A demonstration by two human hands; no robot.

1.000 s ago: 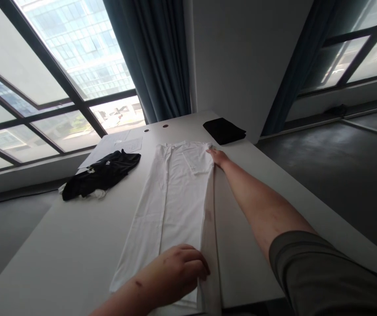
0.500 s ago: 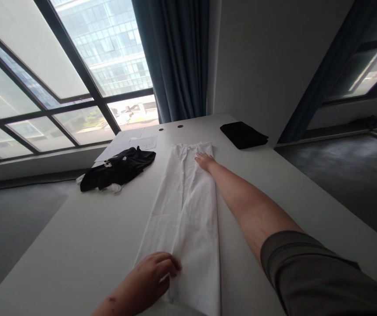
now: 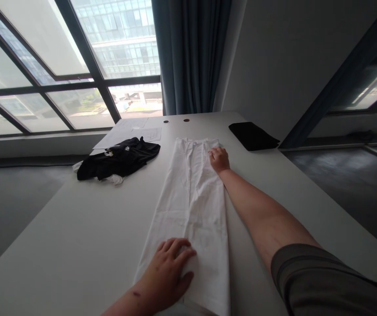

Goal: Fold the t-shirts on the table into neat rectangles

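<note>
White trousers (image 3: 208, 210) lie lengthwise on the white table, waistband at the far end and legs running towards me. My right hand (image 3: 219, 160) is at their right side just below the waistband, its fingers curled in against the cloth and closed on it. Over the lower legs rests my left hand (image 3: 170, 272), fingers apart and lightly bent, with nothing held. The near ends of the legs run out of view at the bottom.
A crumpled black garment (image 3: 119, 159) with white bits lies on the left, in front of some paper sheets (image 3: 145, 134). A folded black cloth (image 3: 253, 136) sits at the far right of the table (image 3: 86, 237). Beyond are a blue curtain (image 3: 191, 57) and windows.
My right hand has gone from lying flat on the trousers to curled fingers at their right side. My left hand has spread its fingers and moved slightly forward. The view has shifted a little.
</note>
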